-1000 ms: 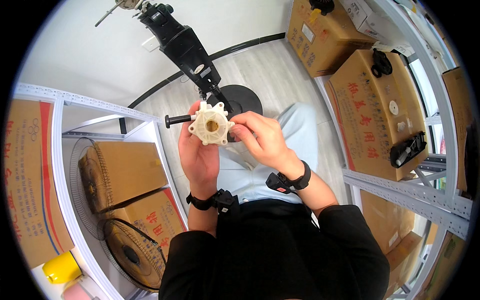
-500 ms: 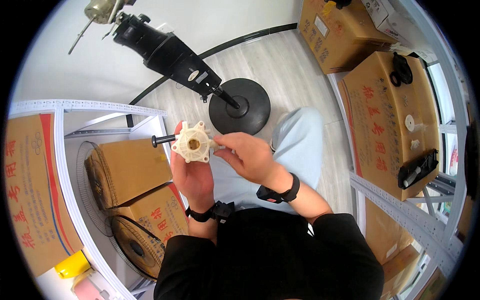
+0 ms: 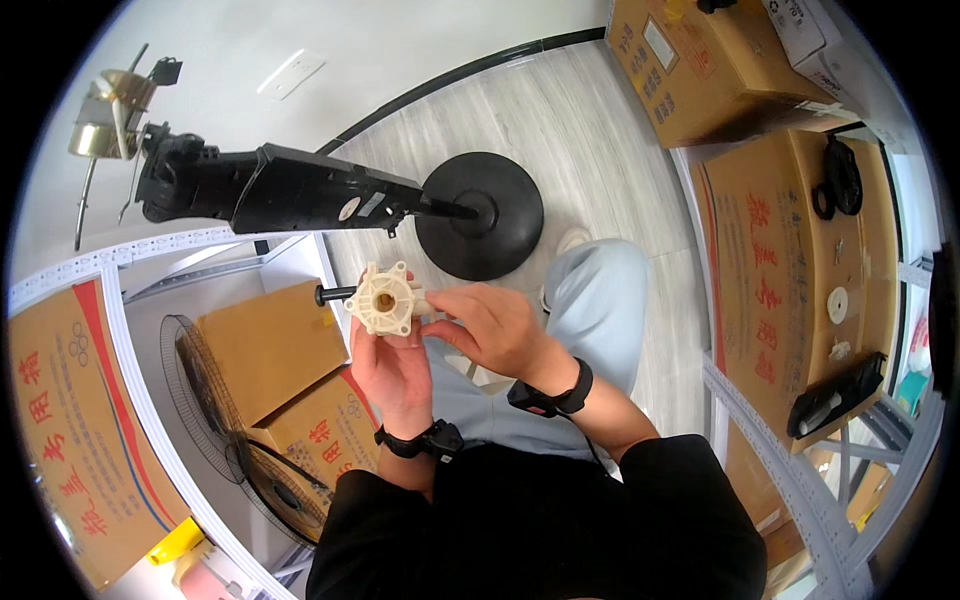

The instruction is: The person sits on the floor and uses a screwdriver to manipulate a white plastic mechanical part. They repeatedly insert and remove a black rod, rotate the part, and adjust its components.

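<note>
On the far left a large carton (image 3: 85, 430) stands on a pale metal rack (image 3: 110, 300). Black wire fan guards (image 3: 195, 375) stand beside brown boxes (image 3: 265, 350). Above, a black stand (image 3: 310, 190) slants before the white wall (image 3: 400, 40), its round base (image 3: 480, 250) on the grey wood-grain floor (image 3: 560, 130). A black rod (image 3: 335, 294) juts left from the cream plastic housing (image 3: 390, 315), which sits in the left hand (image 3: 395, 375) above the person's legs; that grip is closed around it from below. The right hand (image 3: 495, 325) has its grip together, clamped on the housing's right side. Farther right, a shelved carton (image 3: 800, 240) carries a black ring (image 3: 822, 202), a white disc (image 3: 837, 305) and a black tray (image 3: 838, 395).
</note>
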Demonstrator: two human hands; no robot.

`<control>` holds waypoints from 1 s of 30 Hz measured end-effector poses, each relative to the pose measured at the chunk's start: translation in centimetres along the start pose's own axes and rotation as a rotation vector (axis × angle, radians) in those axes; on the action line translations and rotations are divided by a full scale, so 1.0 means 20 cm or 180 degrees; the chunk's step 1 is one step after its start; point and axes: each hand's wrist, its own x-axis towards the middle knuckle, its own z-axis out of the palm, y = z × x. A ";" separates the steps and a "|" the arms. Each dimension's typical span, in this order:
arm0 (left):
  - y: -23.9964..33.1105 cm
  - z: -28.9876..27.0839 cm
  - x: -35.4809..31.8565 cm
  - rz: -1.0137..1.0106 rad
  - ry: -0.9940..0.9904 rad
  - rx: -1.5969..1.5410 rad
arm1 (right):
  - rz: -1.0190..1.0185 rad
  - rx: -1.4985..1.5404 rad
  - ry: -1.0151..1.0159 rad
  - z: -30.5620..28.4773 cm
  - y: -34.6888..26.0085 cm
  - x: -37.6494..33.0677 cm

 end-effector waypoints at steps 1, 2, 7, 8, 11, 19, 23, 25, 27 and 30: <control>-0.01 0.02 0.02 0.0000 0.0132 0.0038 | 0.0066 -0.0008 -0.0076 0.00 0.02 0.01; -0.01 0.03 0.04 0.0020 0.0129 0.0060 | 0.0127 0.0013 -0.0134 0.00 0.04 0.02; -0.05 0.04 0.09 -0.0003 -0.0038 0.0049 | 0.1137 0.0613 -0.0604 -0.01 0.12 0.07; -0.06 0.04 0.08 -0.0010 0.0126 0.0090 | 0.1554 0.0809 -0.0821 -0.02 0.12 0.07; -0.08 0.02 0.08 -0.0015 0.0216 0.0086 | 0.1915 0.1226 -0.0821 -0.03 0.10 0.07; -0.02 -0.02 -0.01 0.0241 0.0265 -0.0105 | 0.1610 0.1642 -0.0375 0.03 -0.03 0.07; 0.07 -0.04 -0.07 0.0356 0.0279 -0.0038 | 0.1111 0.1153 -0.0427 0.07 -0.14 0.07; 0.12 -0.06 -0.10 0.0332 0.0227 -0.0114 | 0.0906 0.0963 -0.0284 0.10 -0.22 0.07; 0.16 -0.06 -0.14 0.0288 0.0138 -0.0267 | 0.0672 0.0722 -0.0133 0.14 -0.28 0.06; 0.22 -0.06 -0.19 0.0203 0.0026 -0.0209 | 0.0361 0.0311 0.0030 0.15 -0.34 0.03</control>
